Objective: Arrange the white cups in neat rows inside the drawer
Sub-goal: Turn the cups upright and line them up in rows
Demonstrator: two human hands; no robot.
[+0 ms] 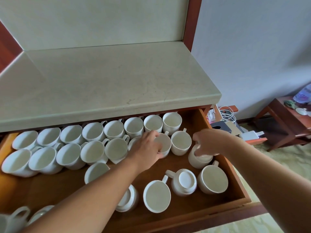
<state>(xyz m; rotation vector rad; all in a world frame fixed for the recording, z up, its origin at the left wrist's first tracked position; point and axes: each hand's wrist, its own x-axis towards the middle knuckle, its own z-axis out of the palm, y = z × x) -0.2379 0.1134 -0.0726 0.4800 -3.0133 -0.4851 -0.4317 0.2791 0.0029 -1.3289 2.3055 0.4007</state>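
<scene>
- The left hand (148, 148) has its fingers (152, 134) clamped on an upright cup (163, 144) at frame centre.
- The right hand (207, 142) grips an upturned cup (199, 159) near the drawer (235, 185) wall at right.
- Two cup rows (94, 132) line the drawer's back, under the worktop (101, 81).

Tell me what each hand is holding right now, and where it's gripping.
The left hand grips an upright cup around its side near the rim. The right hand holds an upside-down cup by its base.

Soft daylight, slight blur (edges fisheye-warped).
</scene>
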